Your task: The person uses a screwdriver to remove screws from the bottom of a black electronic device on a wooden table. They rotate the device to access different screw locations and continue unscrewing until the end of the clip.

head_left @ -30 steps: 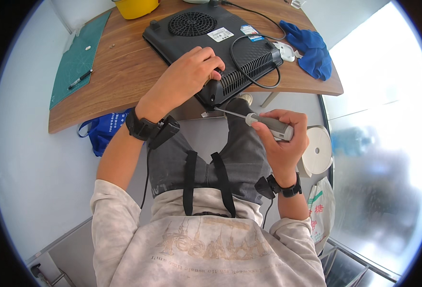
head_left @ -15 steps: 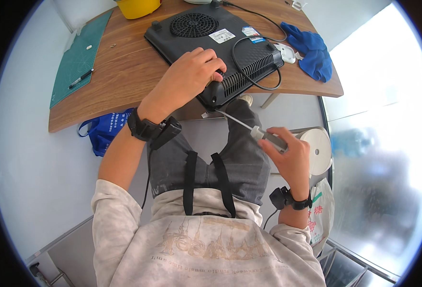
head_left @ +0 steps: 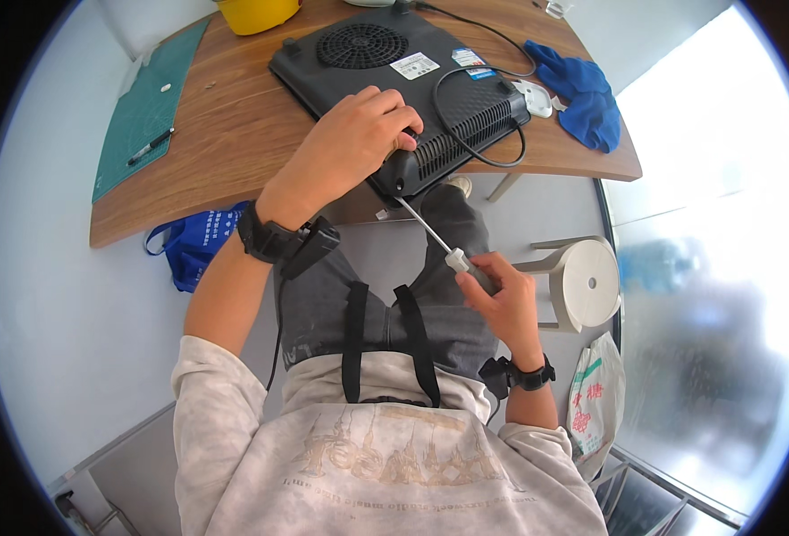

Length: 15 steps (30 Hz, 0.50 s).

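A black induction cooktop lies upside down on the table, its fan grille, labels and side vents showing. My left hand is closed on its near edge beside the corner, fingers curled; its fingertips are partly hidden. My right hand grips the grey handle of a screwdriver. The screwdriver's thin metal shaft points up and left, and its tip is at the cooktop's near corner, just under a round screw hole. Whether the tip touches cannot be made out.
The wooden table bears a green cutting mat with a pen, a yellow container and a blue cloth. The cooktop's power cord loops over its right side. A white stool stands at right.
My right hand has moved left and slightly down with the screwdriver, whose tip has shifted a little left and up toward the corner. My left hand and the cooktop stay put.
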Each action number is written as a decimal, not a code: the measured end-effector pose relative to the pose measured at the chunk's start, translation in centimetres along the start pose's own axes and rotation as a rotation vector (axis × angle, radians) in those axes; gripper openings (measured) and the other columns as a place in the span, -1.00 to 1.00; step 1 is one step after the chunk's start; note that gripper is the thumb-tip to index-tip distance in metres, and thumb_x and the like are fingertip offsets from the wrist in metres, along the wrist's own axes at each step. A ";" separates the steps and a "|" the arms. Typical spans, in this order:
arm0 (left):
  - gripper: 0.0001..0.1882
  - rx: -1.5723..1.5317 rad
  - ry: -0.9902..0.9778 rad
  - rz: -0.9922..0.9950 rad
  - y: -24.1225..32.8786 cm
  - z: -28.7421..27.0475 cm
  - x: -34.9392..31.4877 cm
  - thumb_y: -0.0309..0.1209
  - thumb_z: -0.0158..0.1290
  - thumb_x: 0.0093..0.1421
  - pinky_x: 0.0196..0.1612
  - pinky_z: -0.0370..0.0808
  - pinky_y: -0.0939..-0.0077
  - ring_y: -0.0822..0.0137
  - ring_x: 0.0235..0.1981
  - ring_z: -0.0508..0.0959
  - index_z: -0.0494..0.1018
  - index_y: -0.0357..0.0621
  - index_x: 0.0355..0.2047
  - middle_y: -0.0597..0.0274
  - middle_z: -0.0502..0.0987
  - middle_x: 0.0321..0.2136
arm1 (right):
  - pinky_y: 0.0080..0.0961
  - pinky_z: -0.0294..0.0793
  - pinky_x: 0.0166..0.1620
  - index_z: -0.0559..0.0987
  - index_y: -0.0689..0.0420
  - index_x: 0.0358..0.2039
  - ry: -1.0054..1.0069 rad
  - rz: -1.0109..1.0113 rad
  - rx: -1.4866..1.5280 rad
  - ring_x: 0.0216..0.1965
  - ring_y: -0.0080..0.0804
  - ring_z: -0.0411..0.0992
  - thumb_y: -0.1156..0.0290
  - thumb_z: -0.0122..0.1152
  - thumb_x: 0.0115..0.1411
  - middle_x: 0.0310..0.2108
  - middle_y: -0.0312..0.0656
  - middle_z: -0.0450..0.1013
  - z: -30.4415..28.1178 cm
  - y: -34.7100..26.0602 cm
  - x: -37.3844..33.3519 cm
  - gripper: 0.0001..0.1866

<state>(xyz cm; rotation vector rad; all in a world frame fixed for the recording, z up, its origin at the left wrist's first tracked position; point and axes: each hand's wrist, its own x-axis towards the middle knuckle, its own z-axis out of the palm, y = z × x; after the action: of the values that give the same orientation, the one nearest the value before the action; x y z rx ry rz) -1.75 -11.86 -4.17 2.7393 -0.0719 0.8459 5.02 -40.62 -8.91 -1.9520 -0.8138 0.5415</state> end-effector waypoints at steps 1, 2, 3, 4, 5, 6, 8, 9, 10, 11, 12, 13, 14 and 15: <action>-0.84 -0.002 0.002 -0.002 0.0 0.0 0.1 -0.46 0.20 0.16 -0.11 0.48 0.31 0.17 -0.24 0.48 0.54 -0.19 -0.24 0.20 0.49 -0.32 | -0.65 0.44 -0.44 0.59 0.24 -0.23 -0.008 0.017 0.047 -0.57 -0.58 0.54 0.37 0.39 0.19 -0.55 -0.24 0.58 0.2 -0.1 0.0 -0.76; -0.84 -0.004 0.000 -0.009 0.0 0.1 0.0 -0.46 0.20 0.16 -0.11 0.48 0.31 0.17 -0.24 0.48 0.54 -0.19 -0.24 0.21 0.49 -0.32 | -0.65 0.45 -0.44 0.59 0.24 -0.23 -0.005 0.031 0.056 -0.56 -0.59 0.54 0.38 0.38 0.20 -0.55 -0.25 0.58 0.3 -0.2 0.0 -0.77; -0.84 -0.007 -0.003 -0.016 0.0 0.2 -0.1 -0.45 0.19 0.17 -0.11 0.48 0.31 0.17 -0.24 0.48 0.54 -0.19 -0.24 0.21 0.49 -0.32 | -0.65 0.45 -0.43 0.59 0.24 -0.23 -0.001 0.044 0.065 -0.56 -0.59 0.55 0.38 0.37 0.21 -0.55 -0.25 0.58 0.3 -0.3 0.0 -0.78; -0.84 0.001 -0.003 -0.021 -0.1 0.2 -0.2 -0.45 0.19 0.17 -0.11 0.48 0.31 0.17 -0.23 0.48 0.54 -0.19 -0.24 0.21 0.49 -0.32 | -0.65 0.46 -0.43 0.59 0.25 -0.23 0.003 0.058 0.073 -0.55 -0.60 0.55 0.39 0.37 0.21 -0.56 -0.26 0.58 0.4 -0.4 0.0 -0.78; -0.84 0.009 -0.001 -0.021 -0.1 0.2 -0.2 -0.44 0.19 0.17 -0.11 0.48 0.31 0.17 -0.23 0.48 0.54 -0.19 -0.24 0.21 0.49 -0.32 | -0.65 0.46 -0.43 0.59 0.25 -0.23 0.004 0.050 0.073 -0.55 -0.60 0.55 0.39 0.37 0.22 -0.56 -0.25 0.58 0.4 -0.3 -0.1 -0.78; -0.84 0.017 0.001 -0.022 -0.1 0.2 -0.2 -0.44 0.19 0.18 -0.11 0.48 0.31 0.17 -0.23 0.48 0.55 -0.19 -0.24 0.21 0.49 -0.31 | -0.66 0.46 -0.43 0.59 0.25 -0.22 0.005 0.043 0.072 -0.55 -0.61 0.55 0.39 0.36 0.22 -0.56 -0.25 0.58 0.4 -0.2 -0.1 -0.78; -0.86 0.027 0.007 -0.025 0.0 0.4 -0.4 -0.40 0.21 0.16 -0.12 0.49 0.34 0.20 -0.24 0.50 0.56 -0.14 -0.28 0.25 0.51 -0.33 | -0.66 0.46 -0.43 0.58 0.25 -0.22 0.006 0.037 0.069 -0.54 -0.61 0.55 0.39 0.36 0.23 -0.56 -0.25 0.58 0.4 -0.2 -0.1 -0.78; -0.86 0.033 0.010 -0.027 0.0 0.4 -0.5 -0.38 0.22 0.16 -0.13 0.50 0.35 0.21 -0.24 0.50 0.57 -0.12 -0.30 0.27 0.52 -0.33 | -0.66 0.47 -0.43 0.58 0.26 -0.22 0.006 0.038 0.066 -0.54 -0.61 0.55 0.38 0.35 0.23 -0.56 -0.25 0.58 0.4 -0.2 -0.1 -0.78; -0.85 0.021 0.016 -0.038 0.0 0.5 -0.6 -0.37 0.22 0.16 -0.13 0.50 0.35 0.21 -0.23 0.50 0.57 -0.13 -0.29 0.26 0.52 -0.33 | -0.66 0.47 -0.43 0.58 0.26 -0.22 0.006 0.039 0.064 -0.54 -0.60 0.55 0.38 0.35 0.23 -0.56 -0.25 0.58 0.3 -0.2 -0.1 -0.78; -0.84 0.009 0.022 -0.048 0.0 0.6 -0.7 -0.36 0.23 0.16 -0.12 0.50 0.35 0.20 -0.23 0.50 0.58 -0.13 -0.28 0.26 0.53 -0.33 | -0.66 0.47 -0.43 0.58 0.26 -0.22 0.006 0.041 0.069 -0.54 -0.60 0.55 0.38 0.35 0.24 -0.57 -0.25 0.58 0.4 -0.1 -0.1 -0.78; -0.83 -0.002 0.028 -0.059 0.1 0.6 -0.8 -0.35 0.23 0.16 -0.12 0.50 0.36 0.20 -0.22 0.50 0.58 -0.13 -0.27 0.25 0.53 -0.33 | -0.66 0.47 -0.43 0.58 0.26 -0.21 0.005 0.043 0.074 -0.54 -0.60 0.55 0.38 0.35 0.24 -0.57 -0.25 0.58 0.4 0.0 -0.1 -0.78; -0.82 -0.009 0.063 -0.065 0.2 0.5 -0.9 -0.36 0.22 0.17 -0.12 0.50 0.37 0.19 -0.23 0.51 0.57 -0.14 -0.25 0.24 0.53 -0.33 | -0.66 0.47 -0.43 0.58 0.26 -0.21 0.004 0.044 0.079 -0.54 -0.60 0.55 0.38 0.35 0.24 -0.57 -0.25 0.57 0.5 0.1 0.0 -0.77; -0.82 -0.017 0.096 -0.071 0.4 0.6 -1.0 -0.36 0.22 0.18 -0.13 0.50 0.38 0.18 -0.23 0.51 0.57 -0.14 -0.23 0.23 0.53 -0.33 | -0.65 0.48 -0.43 0.58 0.26 -0.21 0.003 0.050 0.089 -0.55 -0.60 0.55 0.37 0.35 0.24 -0.57 -0.25 0.57 0.6 0.1 0.0 -0.77; -0.81 -0.025 0.130 -0.077 0.7 0.5 -1.2 -0.36 0.21 0.19 -0.13 0.50 0.39 0.18 -0.24 0.52 0.57 -0.15 -0.21 0.22 0.53 -0.32 | -0.65 0.48 -0.43 0.58 0.25 -0.21 0.002 0.056 0.098 -0.55 -0.60 0.55 0.37 0.35 0.24 -0.57 -0.25 0.57 0.7 0.2 0.0 -0.78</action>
<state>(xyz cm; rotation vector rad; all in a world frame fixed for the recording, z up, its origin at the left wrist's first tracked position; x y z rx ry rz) -2.55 -12.69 -5.11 2.6381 0.0486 0.9918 4.66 -40.28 -9.39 -1.8898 -0.7193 0.6015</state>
